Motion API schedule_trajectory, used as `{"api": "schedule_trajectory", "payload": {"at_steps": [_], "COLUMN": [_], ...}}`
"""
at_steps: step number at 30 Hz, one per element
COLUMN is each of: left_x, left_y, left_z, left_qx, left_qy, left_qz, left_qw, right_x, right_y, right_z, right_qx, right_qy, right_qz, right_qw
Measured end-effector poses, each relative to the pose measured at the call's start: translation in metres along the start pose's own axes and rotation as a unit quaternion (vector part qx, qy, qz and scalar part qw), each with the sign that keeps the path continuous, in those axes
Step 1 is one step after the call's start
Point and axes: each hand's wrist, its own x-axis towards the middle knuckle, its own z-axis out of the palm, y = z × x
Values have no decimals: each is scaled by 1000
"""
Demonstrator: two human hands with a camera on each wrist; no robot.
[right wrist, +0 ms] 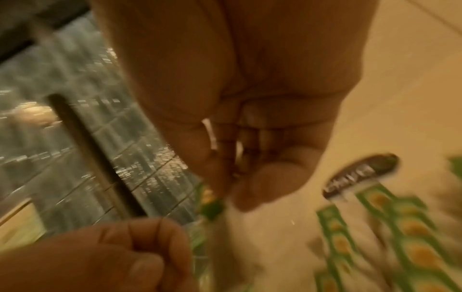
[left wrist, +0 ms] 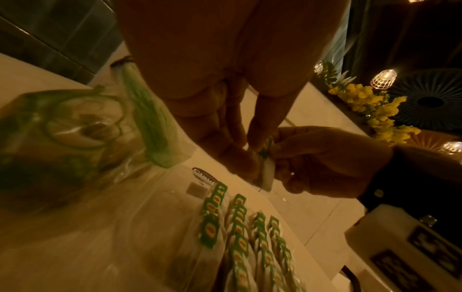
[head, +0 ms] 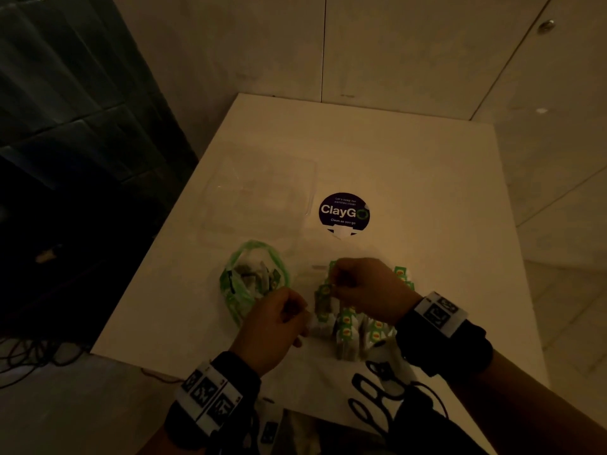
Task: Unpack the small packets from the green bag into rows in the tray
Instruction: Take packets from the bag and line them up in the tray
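Observation:
The green bag (head: 254,277) lies open on the white table, with several packets inside; it is also the green bag (left wrist: 75,126) in the left wrist view. To its right, packets with green tags (head: 358,326) stand in rows (left wrist: 240,237) in a clear tray (left wrist: 172,227) whose walls barely show. Above the rows' left end, my left hand (head: 303,315) and right hand (head: 335,285) meet on one packet (left wrist: 266,173). Left fingertips (left wrist: 250,146) pinch its top. The right hand (right wrist: 227,189) pinches its green tag (right wrist: 212,205).
A clear plastic container (head: 259,188) lies beyond the bag. A round dark ClayGo sticker (head: 344,211) marks the table's middle. Black scissors (head: 371,395) lie at the near edge. The table's left edge runs close to the bag.

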Motion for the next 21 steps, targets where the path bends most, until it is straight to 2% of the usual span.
{"api": "schedule_trajectory", "payload": {"at_steps": [3,5,10,16,21], "left_x": [2,5,13,17,20], "left_y": [-14,-22,-29,-29,-32], "left_z": [3,6,14,19,20], "left_qx": [-25,-25,-38,-9,14], "left_qy": [-7,-5,-23,-67,-65], "left_qz": [-70,-92,-136,-152,-160], "left_qw": [997,995,990,986,985], "right_x": [-2,-5,-2,6,10], "right_y": [13,17,21,23,22], "right_z": [15,33,62,72,77], "right_qx": [59,91,22,-72,-161], "right_qy": [-45,-71,-61,-74,-67], "right_qz": [113,155,161,179,165], "right_qw": [991,981,985,978,971]}}
